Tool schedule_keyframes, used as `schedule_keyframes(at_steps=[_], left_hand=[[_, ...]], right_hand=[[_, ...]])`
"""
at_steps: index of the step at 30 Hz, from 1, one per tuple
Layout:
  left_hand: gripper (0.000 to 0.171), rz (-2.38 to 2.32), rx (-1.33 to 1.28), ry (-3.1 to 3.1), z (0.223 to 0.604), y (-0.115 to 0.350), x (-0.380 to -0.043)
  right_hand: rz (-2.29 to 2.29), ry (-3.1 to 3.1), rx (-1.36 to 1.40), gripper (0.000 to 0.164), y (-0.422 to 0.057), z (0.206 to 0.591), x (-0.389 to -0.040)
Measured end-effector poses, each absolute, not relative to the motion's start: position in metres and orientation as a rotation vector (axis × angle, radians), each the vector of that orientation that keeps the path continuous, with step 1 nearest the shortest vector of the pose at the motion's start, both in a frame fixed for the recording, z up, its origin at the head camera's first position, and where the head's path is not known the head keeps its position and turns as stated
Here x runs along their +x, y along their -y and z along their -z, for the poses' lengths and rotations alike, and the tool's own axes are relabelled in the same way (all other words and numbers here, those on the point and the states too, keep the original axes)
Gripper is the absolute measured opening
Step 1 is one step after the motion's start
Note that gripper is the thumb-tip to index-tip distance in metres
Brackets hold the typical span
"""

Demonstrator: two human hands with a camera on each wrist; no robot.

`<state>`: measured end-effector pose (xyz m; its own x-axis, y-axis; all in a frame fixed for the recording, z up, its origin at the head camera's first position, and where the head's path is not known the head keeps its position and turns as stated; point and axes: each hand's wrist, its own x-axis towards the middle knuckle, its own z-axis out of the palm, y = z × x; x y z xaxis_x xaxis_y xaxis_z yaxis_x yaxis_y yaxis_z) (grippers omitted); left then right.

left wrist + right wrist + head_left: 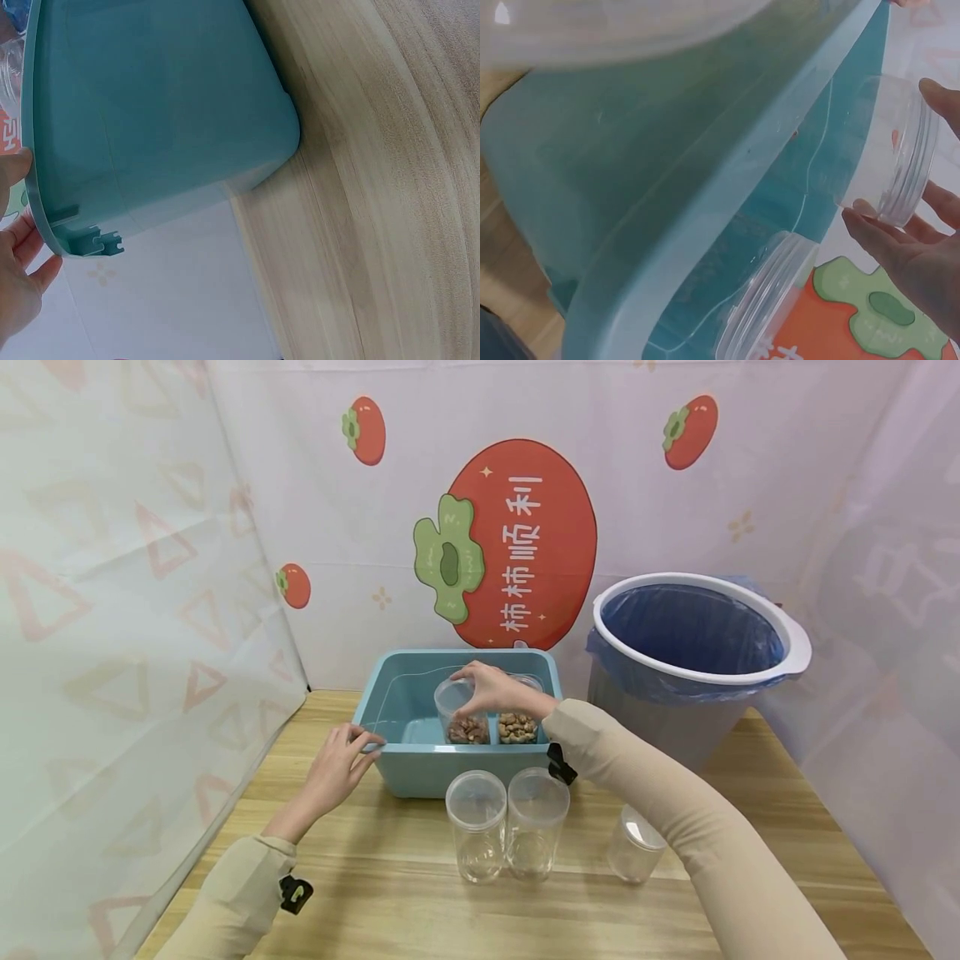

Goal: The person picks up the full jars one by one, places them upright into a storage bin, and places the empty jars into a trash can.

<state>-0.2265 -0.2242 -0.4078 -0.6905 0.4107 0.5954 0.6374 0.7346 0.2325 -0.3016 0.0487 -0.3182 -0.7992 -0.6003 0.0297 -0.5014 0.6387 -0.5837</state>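
My right hand (pixel 486 688) grips a clear plastic jar (pixel 451 697) near its top, thumb on one side and fingers on the other. Brown nuts show in the bottom of this jar, which is inside the blue tub (pixel 457 770). Beside it in the tub stands a second clear jar with walnuts (pixel 517 728), partly hidden by my right wrist. At the tub's left front corner, my left hand (pixel 339 768) holds the rim; the left wrist view shows thumb and fingers (pixel 28 244) against the edge.
Two clear lidded jars, a left one (pixel 477 827) and a right one (pixel 537 822), stand before the tub. A smaller clear jar (pixel 635 847) sits further right, near my forearm. A grey bin with a blue liner (pixel 690 677) stands at the back right.
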Motion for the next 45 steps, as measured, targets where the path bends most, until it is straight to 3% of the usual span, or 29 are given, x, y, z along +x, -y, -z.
schedule_keyframes(at_steps=[24,45], left_hand=[[0.015,0.582,-0.792,2.425,0.4086,0.2214,-0.2261],[0.016,0.556,-0.793,2.403,0.4056,0.2219,-0.2245]], right_hand=[[0.631,-2.563,-0.954,0.064,-0.0514,0.3262,-0.3051],[0.586,-2.644,-0.978,0.051,-0.0554,0.3217,-0.3015]])
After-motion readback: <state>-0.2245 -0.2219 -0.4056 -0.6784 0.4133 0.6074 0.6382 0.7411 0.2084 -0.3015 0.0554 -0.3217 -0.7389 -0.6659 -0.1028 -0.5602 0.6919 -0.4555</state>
